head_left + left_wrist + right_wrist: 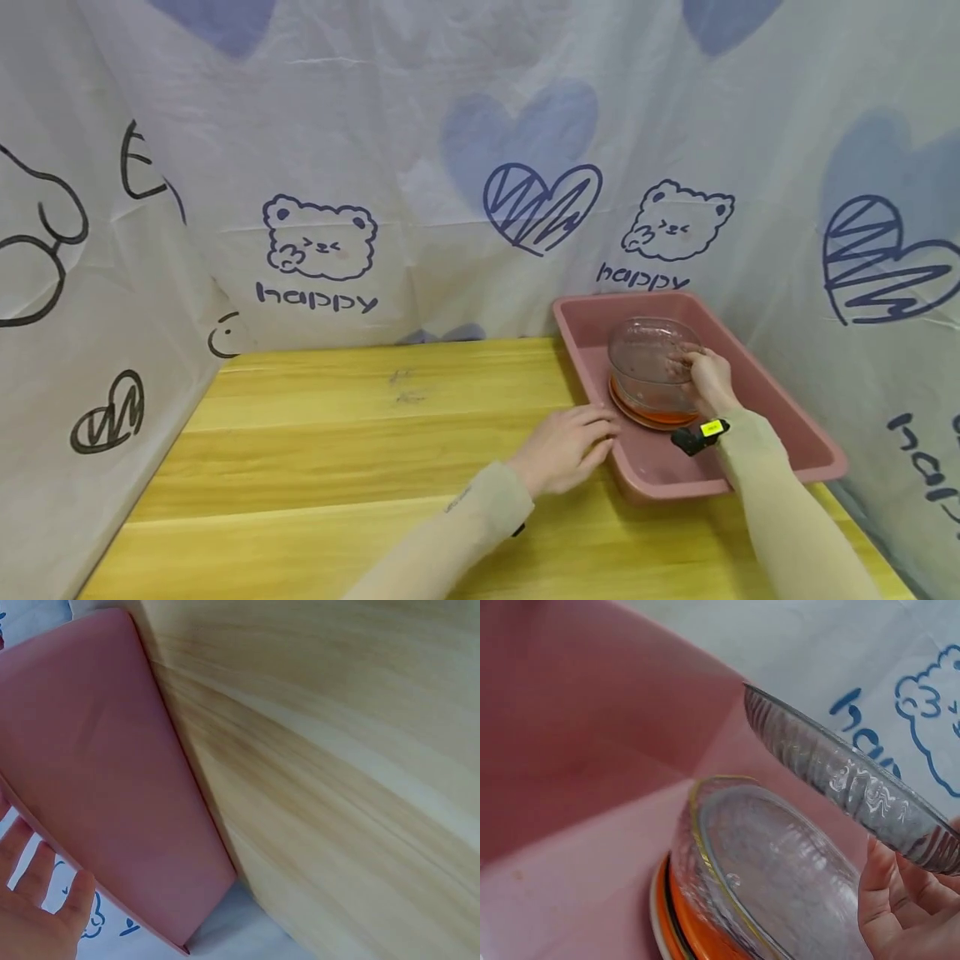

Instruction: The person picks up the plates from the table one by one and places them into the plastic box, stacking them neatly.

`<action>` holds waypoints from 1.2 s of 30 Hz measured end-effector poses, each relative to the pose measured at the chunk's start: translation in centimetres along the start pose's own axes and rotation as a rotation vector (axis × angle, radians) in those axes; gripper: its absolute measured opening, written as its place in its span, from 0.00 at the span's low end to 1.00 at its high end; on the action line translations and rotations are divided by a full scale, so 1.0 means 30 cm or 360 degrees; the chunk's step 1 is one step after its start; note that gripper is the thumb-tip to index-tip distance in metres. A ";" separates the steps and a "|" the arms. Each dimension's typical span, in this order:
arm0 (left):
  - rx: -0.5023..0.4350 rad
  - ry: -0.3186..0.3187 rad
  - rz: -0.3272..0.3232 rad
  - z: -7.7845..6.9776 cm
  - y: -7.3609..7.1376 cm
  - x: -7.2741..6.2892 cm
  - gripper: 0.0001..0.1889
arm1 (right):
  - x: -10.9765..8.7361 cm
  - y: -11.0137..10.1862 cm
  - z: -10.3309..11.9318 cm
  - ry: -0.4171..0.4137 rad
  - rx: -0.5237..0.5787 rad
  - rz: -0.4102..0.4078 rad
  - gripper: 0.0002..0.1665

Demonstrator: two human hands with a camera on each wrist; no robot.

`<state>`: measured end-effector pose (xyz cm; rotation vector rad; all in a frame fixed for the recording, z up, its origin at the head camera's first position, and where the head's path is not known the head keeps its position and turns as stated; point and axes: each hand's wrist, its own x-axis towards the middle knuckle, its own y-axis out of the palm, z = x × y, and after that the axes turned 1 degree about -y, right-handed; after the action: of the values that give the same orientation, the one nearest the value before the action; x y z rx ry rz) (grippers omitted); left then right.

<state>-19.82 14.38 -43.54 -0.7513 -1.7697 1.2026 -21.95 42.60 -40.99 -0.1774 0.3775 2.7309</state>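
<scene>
My right hand [707,379] pinches a shallow clear glass dish [832,769] by its edge, fingers beneath it in the right wrist view. The dish is tilted, with a ribbed side wall. Just below it stands a clear glass bowl [780,851] with a yellowish rim line, on top of stacked orange plates [694,919]. The stack sits inside a pink basin [780,400]. My left hand [566,448] rests on the basin's near left rim, its loosely bent fingers [79,896] at the edge in the left wrist view.
The basin stands at the right side of a yellow wood-grain table [360,450], close to the back. White cloth [427,275] printed with hearts and bears hangs behind and on both sides.
</scene>
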 end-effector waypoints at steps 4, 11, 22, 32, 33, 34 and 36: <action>-0.0067 -0.0027 0.0000 -0.001 0.007 0.002 0.21 | 0.013 -0.033 -0.006 -0.0062 -0.0255 -0.0022 0.21; -0.0030 0.0004 -0.0042 0.003 0.006 0.005 0.20 | 0.040 -0.063 -0.026 -0.0132 -0.0656 -0.0141 0.31; -0.0032 -0.0032 -0.0010 -0.002 0.001 0.001 0.19 | 0.043 -0.067 -0.046 -0.0202 -0.0850 -0.0115 0.33; -0.0032 0.0009 -0.0064 -0.001 0.002 0.005 0.18 | 0.043 -0.066 -0.056 -0.0297 -0.1380 -0.0361 0.34; -0.0034 0.0009 -0.0066 -0.001 0.000 0.004 0.18 | 0.042 -0.067 -0.057 -0.0312 -0.1388 -0.0372 0.34; -0.0036 0.0007 -0.0063 -0.001 0.000 0.004 0.18 | 0.040 -0.068 -0.058 -0.0325 -0.1403 -0.0386 0.33; -0.0043 -0.0001 -0.0053 -0.002 -0.002 0.002 0.18 | 0.037 -0.070 -0.061 -0.0352 -0.1426 -0.0415 0.32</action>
<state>-19.78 14.44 -43.46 -0.7341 -1.7956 1.1591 -22.02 44.34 -43.41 -0.1362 -0.8791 2.4240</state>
